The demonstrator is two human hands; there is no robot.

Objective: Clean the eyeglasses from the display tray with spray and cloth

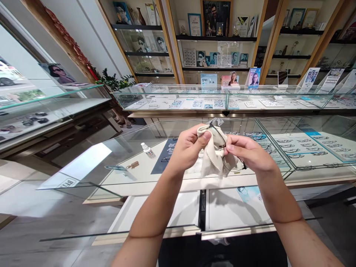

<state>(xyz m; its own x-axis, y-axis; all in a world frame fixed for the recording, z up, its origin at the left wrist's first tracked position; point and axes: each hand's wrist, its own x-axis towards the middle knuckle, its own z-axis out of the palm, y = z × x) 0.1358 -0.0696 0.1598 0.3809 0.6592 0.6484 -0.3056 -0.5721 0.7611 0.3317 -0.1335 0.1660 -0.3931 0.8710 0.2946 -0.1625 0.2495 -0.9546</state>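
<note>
Resting between both grips, glasses [222,146] (cloth-wrapped)

Centre of frame: left hand [187,148] and right hand [246,152] side by side above the glass counter [111,163], cloth [213,157] and glasses [222,142] between them. Spray bottle [148,150] on the counter, left of the hands; key fob [133,164] further left, lower. Second display case [222,98] behind, mid frame. Wall shelves [217,39] along the top. Plant [112,79] upper left.
</note>
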